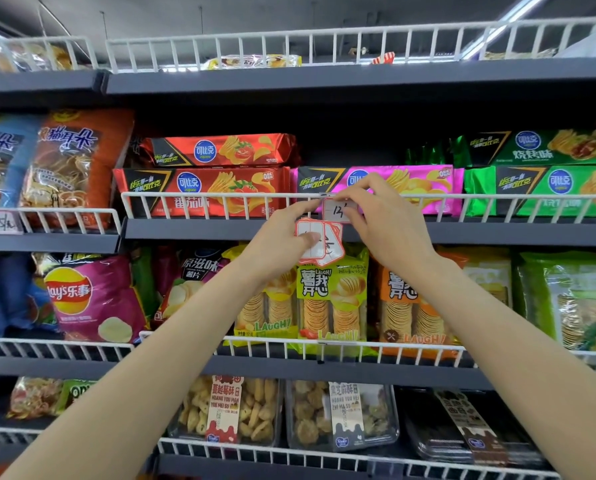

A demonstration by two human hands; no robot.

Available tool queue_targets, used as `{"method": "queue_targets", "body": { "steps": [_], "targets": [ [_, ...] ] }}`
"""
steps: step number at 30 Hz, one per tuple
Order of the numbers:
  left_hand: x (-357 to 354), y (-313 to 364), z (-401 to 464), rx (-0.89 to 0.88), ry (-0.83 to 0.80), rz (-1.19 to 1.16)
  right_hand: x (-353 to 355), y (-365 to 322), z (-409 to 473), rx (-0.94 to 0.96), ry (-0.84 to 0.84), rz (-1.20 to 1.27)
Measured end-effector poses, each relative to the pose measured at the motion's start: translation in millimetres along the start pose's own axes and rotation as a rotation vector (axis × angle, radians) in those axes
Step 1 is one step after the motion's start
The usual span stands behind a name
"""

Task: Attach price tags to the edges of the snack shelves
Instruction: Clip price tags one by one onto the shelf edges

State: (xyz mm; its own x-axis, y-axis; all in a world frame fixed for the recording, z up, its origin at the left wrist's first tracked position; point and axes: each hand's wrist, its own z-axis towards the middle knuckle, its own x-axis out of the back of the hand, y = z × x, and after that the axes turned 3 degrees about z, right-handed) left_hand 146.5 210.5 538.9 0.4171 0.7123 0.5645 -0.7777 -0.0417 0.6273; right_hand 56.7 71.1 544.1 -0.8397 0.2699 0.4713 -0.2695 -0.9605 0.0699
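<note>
At the centre of the frame, the right hand (376,209) pinches a small white price tag (336,211) against the wire rail (220,196) of the middle snack shelf. The left hand (282,237) grips a thin stack of red-bordered tags (319,245) just below it. The tags look light, thin and bendable, best pinched at an edge so that the face stays readable. Fingers hide the clip and most of the writing; how the tag fastens cannot be made out.
</note>
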Motion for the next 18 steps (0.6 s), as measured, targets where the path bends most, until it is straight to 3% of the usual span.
{"method": "queue_targets", "body": {
  "steps": [18],
  "targets": [
    [-6.3, -8.3, 1.1, 0.029, 0.274, -0.244, -2.0, -6.4, -8.5, -0.120, -0.042, 0.153]
  ]
}}
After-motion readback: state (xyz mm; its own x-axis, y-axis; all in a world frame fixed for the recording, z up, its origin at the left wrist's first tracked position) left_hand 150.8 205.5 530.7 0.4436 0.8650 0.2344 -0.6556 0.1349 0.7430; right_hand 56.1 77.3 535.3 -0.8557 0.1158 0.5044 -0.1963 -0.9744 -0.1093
